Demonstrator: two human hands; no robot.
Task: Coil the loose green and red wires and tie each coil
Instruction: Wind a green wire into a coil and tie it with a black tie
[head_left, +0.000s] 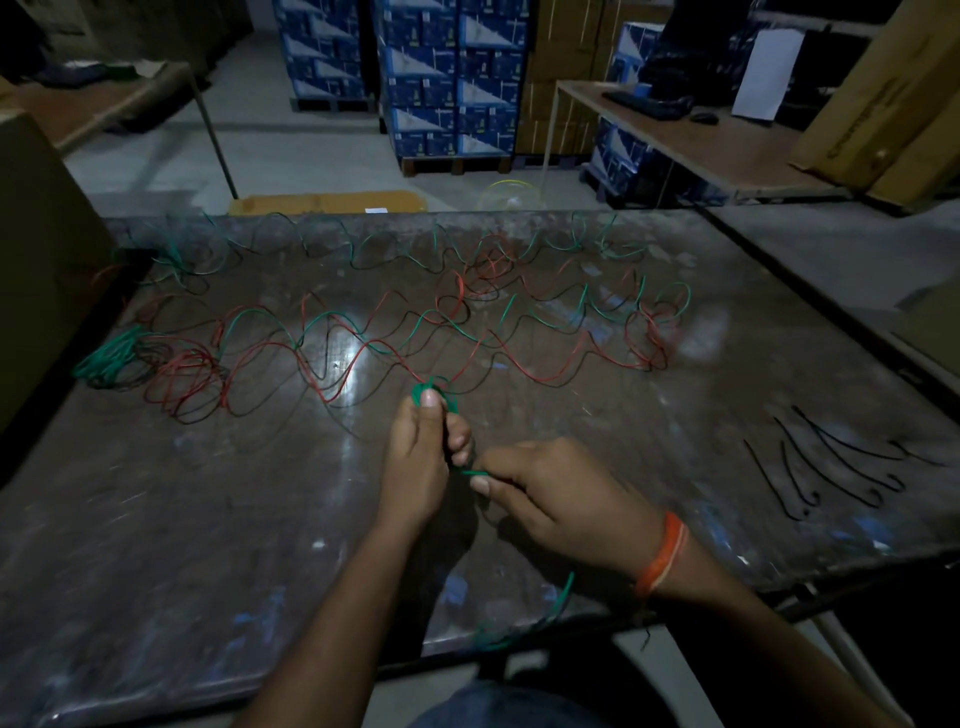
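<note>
The left hand (423, 457) is covering most of the small green coil (435, 395), so its number of turns is staying unclear. The right hand (558, 499) is hiding where the green wire (474, 473) runs past its fingers. The table (156, 597) is running off the left and bottom edges, and the far wires (363, 249) are blurring into the dark.

Left hand (421, 457) grips small green coil (434, 395); right hand (550, 493) pinches green wire end (475, 473); loose red and green wires (363, 343) across table (156, 545); black ties (831, 467) at right
</note>
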